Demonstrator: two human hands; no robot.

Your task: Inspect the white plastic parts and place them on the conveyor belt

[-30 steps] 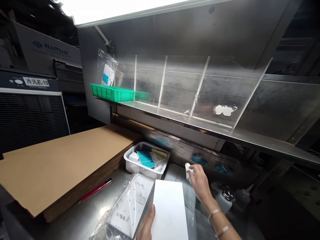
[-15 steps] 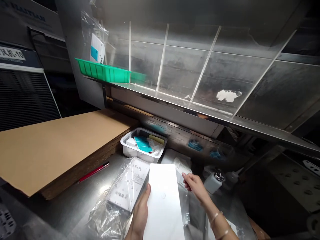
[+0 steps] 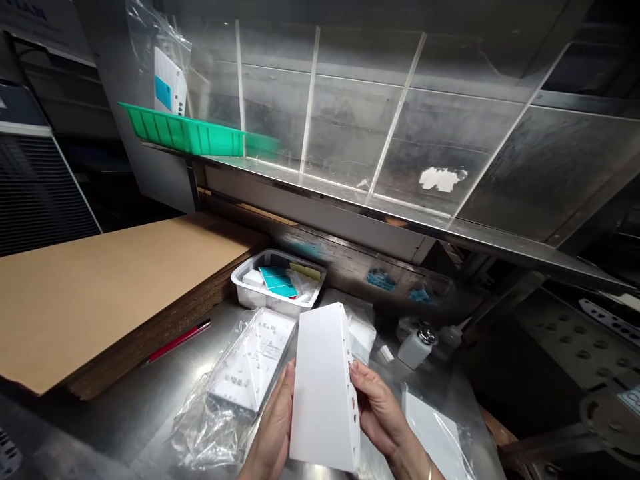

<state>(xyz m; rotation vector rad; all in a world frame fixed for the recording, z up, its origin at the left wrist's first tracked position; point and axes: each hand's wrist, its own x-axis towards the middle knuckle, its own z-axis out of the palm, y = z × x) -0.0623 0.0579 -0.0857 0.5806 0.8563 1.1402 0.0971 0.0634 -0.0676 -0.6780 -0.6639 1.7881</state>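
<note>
A long white panel [image 3: 321,387], with a row of holes along its right-hand edge, is held tilted over the metal bench. My left hand [image 3: 275,423] grips its left edge, thumb along the side. On the opposite edge, beside the holes, my right hand [image 3: 377,407] closes with thumb and fingers. To the left of the panel lies a similar white part [image 3: 255,360] in a clear plastic bag, with small cut-outs in its face. Another bagged white piece [image 3: 433,427] rests to the right of my right hand.
A tub [image 3: 240,283] with teal cards stands behind the panel. Brown board [image 3: 110,293] is stacked at left, a red pen [image 3: 177,341] beside it. At right are a pump bottle [image 3: 417,347] and a small white block [image 3: 387,353]. A green tray [image 3: 200,137] sits on the shelf above.
My right hand has come down from beside the panel and taken hold of its right edge. The panel has turned, so its holed side shows. The view has shifted slightly.
</note>
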